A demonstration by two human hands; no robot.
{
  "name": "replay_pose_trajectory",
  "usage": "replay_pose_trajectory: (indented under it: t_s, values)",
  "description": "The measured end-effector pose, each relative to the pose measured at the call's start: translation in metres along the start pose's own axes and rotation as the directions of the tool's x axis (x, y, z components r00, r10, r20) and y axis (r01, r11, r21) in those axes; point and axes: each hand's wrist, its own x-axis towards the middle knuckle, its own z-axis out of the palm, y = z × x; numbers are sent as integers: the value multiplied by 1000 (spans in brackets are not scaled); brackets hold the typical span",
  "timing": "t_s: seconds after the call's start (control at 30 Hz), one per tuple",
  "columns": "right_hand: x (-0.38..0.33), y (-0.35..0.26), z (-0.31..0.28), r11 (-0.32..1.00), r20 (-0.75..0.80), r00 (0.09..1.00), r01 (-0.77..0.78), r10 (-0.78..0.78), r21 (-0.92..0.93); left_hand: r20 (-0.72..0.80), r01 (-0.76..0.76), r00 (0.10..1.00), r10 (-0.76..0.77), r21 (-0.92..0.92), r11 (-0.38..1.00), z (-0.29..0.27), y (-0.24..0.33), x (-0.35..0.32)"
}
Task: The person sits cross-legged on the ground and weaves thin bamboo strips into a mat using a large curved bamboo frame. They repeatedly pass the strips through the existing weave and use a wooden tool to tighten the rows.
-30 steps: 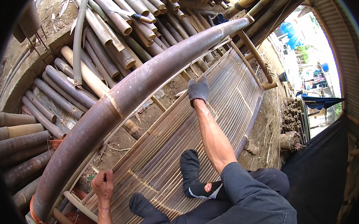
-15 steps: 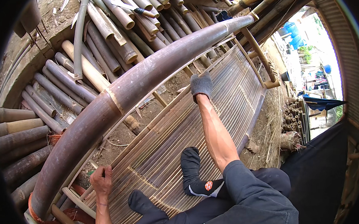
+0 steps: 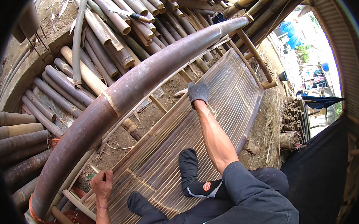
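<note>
**Little has shifted along the left edge**

The long brown seat of thin split-bamboo slats (image 3: 228, 106) runs from beneath the person toward the upper right, below a thick, curved, dark bamboo rail (image 3: 157, 66). The bare left hand (image 3: 101, 185) is at its left edge, toward the near end; it looks clenched, thumb uppermost, but I cannot tell whether anything is inside. The right hand, in a grey knitted glove (image 3: 198, 92), is farther along that same edge; its fingers are hidden, so I cannot tell whether it grips.

Compared with half a second ago, the view has tilted slightly while both hands have kept their places on the edge. The work therefore seems steady on one stretch, with no visible change to the slats. Two feet in black socks (image 3: 188, 165) rest on the seat between the near end and its middle.
</note>
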Motion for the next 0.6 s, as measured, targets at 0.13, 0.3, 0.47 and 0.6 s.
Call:
replay_pose_trajectory:
  t_s: [0.13, 0.3, 0.47, 0.6]
  values:
    - [0, -6, -3, 999, -35, 999, -16, 17, 44, 17, 3, 1000, -3, 54, 999, 3, -2, 4]
    - [15, -19, 9, 994, -136, 991, 25, -10, 109, 46, 72, 996, -70, -38, 997, 15, -8, 19]
    - [29, -3, 29, 998, 53, 997, -49, 50, -25, 95, 3, 995, 1, -41, 999, 35, -12, 25]
    - [2, 15, 32, 943, 283, 949, 212, -137, -257, -149, -172, 963, 224, 298, 939, 51, -23, 17]
